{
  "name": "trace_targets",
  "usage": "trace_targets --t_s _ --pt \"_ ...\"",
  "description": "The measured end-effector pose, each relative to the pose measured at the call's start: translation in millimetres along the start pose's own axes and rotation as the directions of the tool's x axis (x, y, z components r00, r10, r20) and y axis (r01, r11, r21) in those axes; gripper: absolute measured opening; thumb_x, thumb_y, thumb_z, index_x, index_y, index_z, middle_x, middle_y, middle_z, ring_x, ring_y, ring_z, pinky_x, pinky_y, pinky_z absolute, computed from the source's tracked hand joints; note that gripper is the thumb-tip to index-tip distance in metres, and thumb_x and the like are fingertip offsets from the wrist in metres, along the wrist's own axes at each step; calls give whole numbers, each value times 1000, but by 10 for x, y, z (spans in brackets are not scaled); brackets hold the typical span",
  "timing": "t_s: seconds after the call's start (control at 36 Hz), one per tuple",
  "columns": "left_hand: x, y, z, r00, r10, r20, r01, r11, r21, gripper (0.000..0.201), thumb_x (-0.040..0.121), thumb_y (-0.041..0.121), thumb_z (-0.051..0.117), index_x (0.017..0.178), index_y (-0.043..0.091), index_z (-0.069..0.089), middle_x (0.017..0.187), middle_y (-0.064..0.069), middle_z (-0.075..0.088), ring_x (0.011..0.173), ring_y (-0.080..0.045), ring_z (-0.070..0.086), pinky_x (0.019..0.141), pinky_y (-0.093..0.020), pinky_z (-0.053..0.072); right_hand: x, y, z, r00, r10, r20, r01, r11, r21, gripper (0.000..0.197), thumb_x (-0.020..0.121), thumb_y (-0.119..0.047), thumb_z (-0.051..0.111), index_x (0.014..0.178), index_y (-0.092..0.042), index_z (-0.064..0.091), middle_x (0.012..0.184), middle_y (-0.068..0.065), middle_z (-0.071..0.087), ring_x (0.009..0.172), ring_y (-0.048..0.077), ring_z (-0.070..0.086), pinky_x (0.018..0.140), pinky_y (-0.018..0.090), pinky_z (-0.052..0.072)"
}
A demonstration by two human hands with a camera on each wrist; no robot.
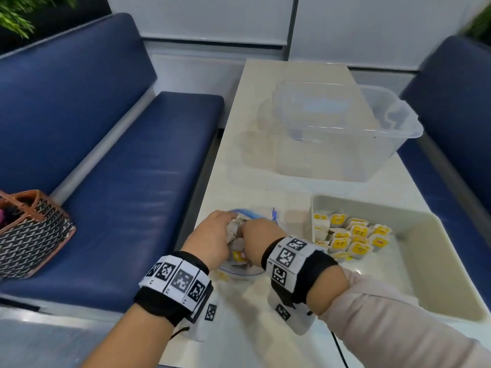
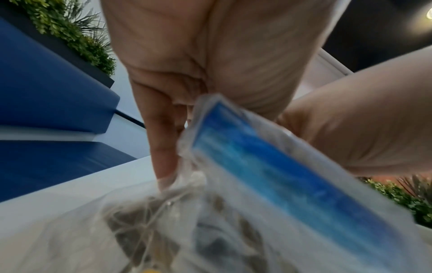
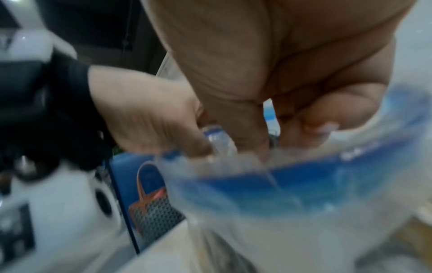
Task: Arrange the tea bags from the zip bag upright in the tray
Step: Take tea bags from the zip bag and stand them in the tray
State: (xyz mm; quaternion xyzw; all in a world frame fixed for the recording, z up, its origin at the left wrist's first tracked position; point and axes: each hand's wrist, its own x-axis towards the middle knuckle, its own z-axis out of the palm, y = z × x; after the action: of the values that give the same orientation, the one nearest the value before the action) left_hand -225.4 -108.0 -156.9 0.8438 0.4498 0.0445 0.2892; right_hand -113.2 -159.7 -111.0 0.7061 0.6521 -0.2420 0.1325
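The clear zip bag (image 1: 256,211) with a blue zip strip lies on the white table, left of the beige tray (image 1: 435,264). My left hand (image 1: 227,221) pinches the bag's rim (image 2: 280,166) and holds its mouth apart. My right hand (image 1: 248,229) reaches into the mouth. In the right wrist view its thumb and fingers (image 3: 311,118) curl onto something dark, apparently a tea bag, though blur hides detail. More tea bags (image 2: 145,225) lie loose in the bag. Several tea bags with yellow tags (image 1: 353,236) stand in rows at the tray's far left corner.
A large clear plastic bin (image 1: 345,134) stands at the back of the table (image 1: 239,343). Blue benches (image 1: 119,181) run along both sides. A patterned handbag (image 1: 29,232) sits on the left bench. The tray's right half shows only its bare floor.
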Motion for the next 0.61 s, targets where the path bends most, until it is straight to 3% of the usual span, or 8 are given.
trace_targets --t_s 0.11,0.22,0.33,0.42,0.5,0.56,0.61 --pt "-13 14 -71 1000 -4 9 4 997 -73 56 81 0 58 133 18 49 135 -3 47 124 -16 44 93 -10 25 4 81 -74 998 -20 -55 26 994 109 33 92 -17 53 125 -10 54 122 10 60 112 25 55 88 28 41" --pt "-45 9 -122 1000 18 -19 -21 993 -114 54 79 1 62 129 18 53 135 -1 48 126 -12 40 91 -6 20 -36 178 -93 993 43 -108 -1 933 360 34 93 -12 48 127 -12 45 117 12 60 104 26 59 82 30 44" --pt "-92 0 -202 999 10 -36 -15 990 -139 60 74 13 75 128 28 53 141 4 38 129 -8 35 96 -11 21 -51 263 -130 983 75 -165 28 837 546 21 90 -9 47 110 -13 45 102 10 59 96 30 61 82 37 50" --pt "-132 39 -288 996 47 -70 -60 978 -200 58 69 25 83 121 33 58 132 13 43 115 4 37 93 -9 24 -65 299 -167 979 50 -196 84 782 618 12 89 -5 48 95 -15 47 88 7 58 88 31 65 81 42 54" --pt "-153 81 -330 990 70 -123 -96 971 -220 42 69 30 82 106 39 64 121 18 52 110 2 43 98 -19 34 -71 336 -173 976 44 -214 121 708 695 18 89 -3 53 80 -19 49 74 4 59 68 23 65 78 44 56" --pt "-164 120 -335 985 64 -158 -93 979 -182 33 70 38 80 96 47 61 120 22 50 115 -3 40 103 -32 32 -72 353 -169 975 36 -218 145 640 755 20 90 -3 55 77 -19 50 69 4 59 62 19 62 78 46 56" --pt "-172 171 -338 982 42 -184 -72 985 -156 22 73 47 73 87 49 57 119 24 45 116 -4 35 103 -35 28 -83 360 -179 974 26 -223 169 569 804 17 90 -3 56 80 -15 52 69 5 60 62 20 63 79 46 56"
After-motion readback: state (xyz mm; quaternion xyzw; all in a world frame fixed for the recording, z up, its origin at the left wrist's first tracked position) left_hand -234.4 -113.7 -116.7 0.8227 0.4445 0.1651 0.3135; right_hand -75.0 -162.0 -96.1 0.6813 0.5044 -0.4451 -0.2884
